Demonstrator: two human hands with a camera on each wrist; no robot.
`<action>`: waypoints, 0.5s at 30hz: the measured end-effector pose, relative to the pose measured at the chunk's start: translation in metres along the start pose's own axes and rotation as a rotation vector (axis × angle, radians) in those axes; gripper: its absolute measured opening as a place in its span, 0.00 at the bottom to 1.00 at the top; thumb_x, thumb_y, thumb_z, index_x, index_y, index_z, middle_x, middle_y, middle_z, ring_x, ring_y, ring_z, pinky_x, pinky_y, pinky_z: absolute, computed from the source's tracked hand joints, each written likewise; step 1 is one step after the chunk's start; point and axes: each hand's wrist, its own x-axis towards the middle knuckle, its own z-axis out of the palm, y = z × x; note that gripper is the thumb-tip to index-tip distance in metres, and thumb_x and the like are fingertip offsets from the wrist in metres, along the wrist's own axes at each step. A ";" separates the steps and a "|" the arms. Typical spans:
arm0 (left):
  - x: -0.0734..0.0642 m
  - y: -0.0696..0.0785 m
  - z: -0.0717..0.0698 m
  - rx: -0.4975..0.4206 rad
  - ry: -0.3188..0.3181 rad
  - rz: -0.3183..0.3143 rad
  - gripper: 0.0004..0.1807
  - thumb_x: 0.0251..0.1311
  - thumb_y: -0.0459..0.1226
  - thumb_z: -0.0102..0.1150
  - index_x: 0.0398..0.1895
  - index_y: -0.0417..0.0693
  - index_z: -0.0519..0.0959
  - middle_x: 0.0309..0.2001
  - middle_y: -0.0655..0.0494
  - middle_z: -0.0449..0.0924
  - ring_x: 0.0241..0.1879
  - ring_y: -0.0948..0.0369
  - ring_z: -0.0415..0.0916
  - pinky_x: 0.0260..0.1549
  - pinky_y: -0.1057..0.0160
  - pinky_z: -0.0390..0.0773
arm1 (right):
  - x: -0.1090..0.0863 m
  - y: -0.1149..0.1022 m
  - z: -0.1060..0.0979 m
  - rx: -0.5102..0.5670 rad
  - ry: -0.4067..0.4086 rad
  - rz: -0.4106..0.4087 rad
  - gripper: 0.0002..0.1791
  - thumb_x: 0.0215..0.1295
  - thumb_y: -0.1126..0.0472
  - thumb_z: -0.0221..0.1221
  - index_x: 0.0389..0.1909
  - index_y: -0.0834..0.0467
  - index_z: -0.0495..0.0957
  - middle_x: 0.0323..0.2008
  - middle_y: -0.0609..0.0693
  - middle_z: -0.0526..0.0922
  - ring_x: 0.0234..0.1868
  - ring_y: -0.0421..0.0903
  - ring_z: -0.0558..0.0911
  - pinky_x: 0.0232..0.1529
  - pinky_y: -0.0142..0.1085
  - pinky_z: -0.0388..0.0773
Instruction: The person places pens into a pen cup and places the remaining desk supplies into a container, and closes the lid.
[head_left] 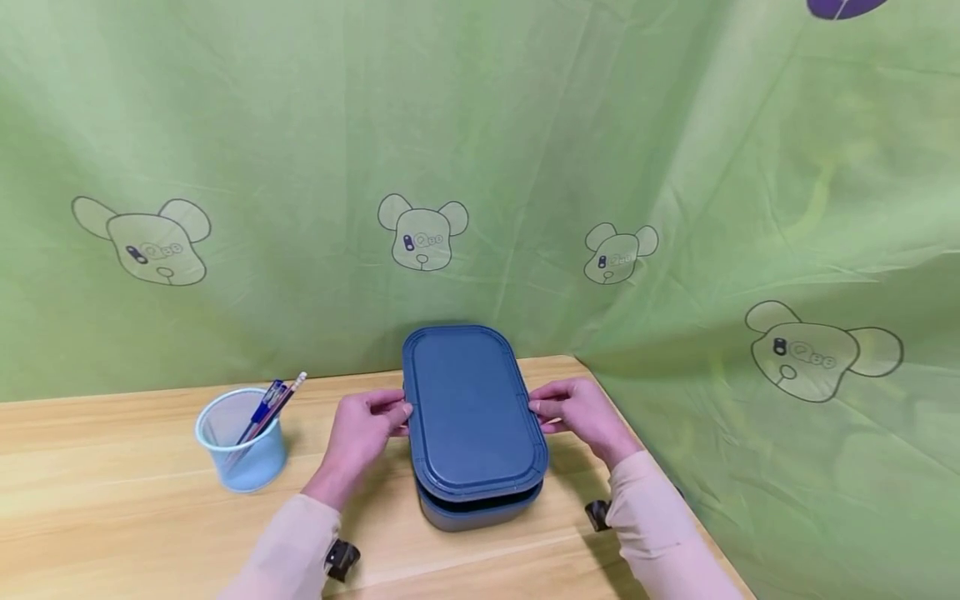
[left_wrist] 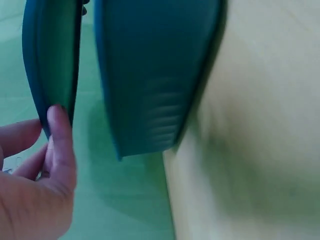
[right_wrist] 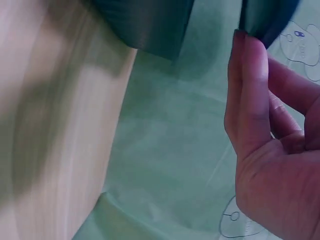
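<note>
A dark blue rectangular lid (head_left: 476, 408) with rounded corners hangs just above a matching box (head_left: 480, 518), and a dark gap shows between them at the near end. My left hand (head_left: 366, 429) pinches the lid's left edge between thumb and fingers. On the opposite edge, my right hand (head_left: 576, 411) pinches the lid in the same way. The left wrist view shows the lid (left_wrist: 52, 60) held apart from the box (left_wrist: 150, 85), which stands on the table. What lies inside the box is hidden under the lid.
To the left stands a light blue mesh pen cup (head_left: 251, 458) holding a blue pen (head_left: 267, 402) and a pencil (head_left: 288, 393). A green curtain (head_left: 315, 150) with bear-head drawings hangs behind and along the right of the wooden table (head_left: 112, 508).
</note>
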 end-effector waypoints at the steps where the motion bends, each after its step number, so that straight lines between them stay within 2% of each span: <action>1: 0.000 0.002 -0.001 0.001 -0.001 0.021 0.17 0.60 0.22 0.60 0.52 0.25 0.77 0.40 0.39 0.82 0.32 0.55 0.83 0.36 0.60 0.86 | 0.000 -0.002 0.000 0.005 -0.001 -0.010 0.14 0.64 0.74 0.59 0.48 0.79 0.76 0.35 0.59 0.84 0.31 0.44 0.83 0.36 0.37 0.86; 4: -0.001 0.010 -0.002 0.002 0.005 0.086 0.16 0.60 0.23 0.61 0.52 0.27 0.78 0.40 0.40 0.82 0.34 0.55 0.83 0.37 0.62 0.86 | -0.001 -0.008 -0.001 0.027 0.029 -0.050 0.14 0.64 0.74 0.60 0.49 0.78 0.76 0.39 0.61 0.84 0.33 0.46 0.84 0.37 0.39 0.87; 9: -0.004 0.020 -0.003 0.030 0.030 0.221 0.16 0.59 0.24 0.64 0.51 0.33 0.81 0.40 0.44 0.83 0.39 0.54 0.81 0.37 0.64 0.86 | -0.003 -0.017 0.002 0.117 0.144 -0.157 0.14 0.62 0.76 0.61 0.48 0.78 0.77 0.43 0.63 0.83 0.37 0.46 0.86 0.41 0.41 0.85; 11: -0.006 0.023 -0.003 0.059 0.046 0.321 0.15 0.58 0.24 0.65 0.50 0.36 0.83 0.40 0.47 0.84 0.40 0.55 0.81 0.37 0.64 0.86 | -0.004 -0.019 0.004 0.188 0.185 -0.191 0.15 0.61 0.77 0.61 0.48 0.79 0.77 0.42 0.61 0.83 0.38 0.45 0.86 0.44 0.42 0.85; 15: -0.009 0.022 -0.002 0.135 0.085 0.566 0.12 0.56 0.23 0.67 0.43 0.40 0.86 0.39 0.53 0.85 0.41 0.58 0.82 0.37 0.64 0.86 | -0.007 -0.018 0.007 0.359 0.244 -0.210 0.15 0.62 0.78 0.60 0.49 0.81 0.76 0.39 0.55 0.86 0.41 0.46 0.86 0.49 0.41 0.82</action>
